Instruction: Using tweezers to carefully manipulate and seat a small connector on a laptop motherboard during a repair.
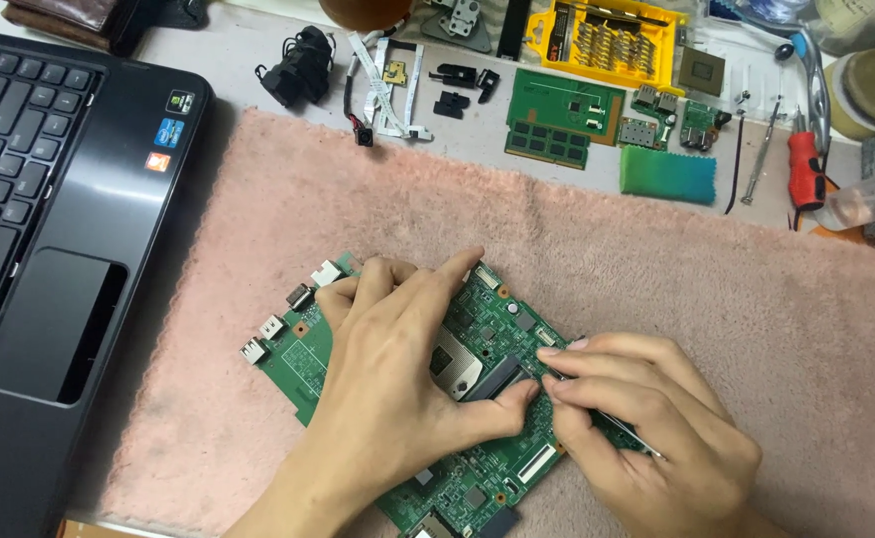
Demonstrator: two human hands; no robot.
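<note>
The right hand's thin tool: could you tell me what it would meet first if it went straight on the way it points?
Probably the left hand: the right hand aims its tool up-left toward the left thumb beside the black slot on the green board. Depth is unclear.

An electronics repair workbench is shown. A stripped green motherboard (477, 399) is laid on a pink towel (656, 259) spread over the counter (258, 100). A yellow screwdriver bit set (612, 40), loose circuit boards (562, 115), a red-handled screwdriver (806, 169) and an opened black laptop (49, 249) are ranged around it.
</note>
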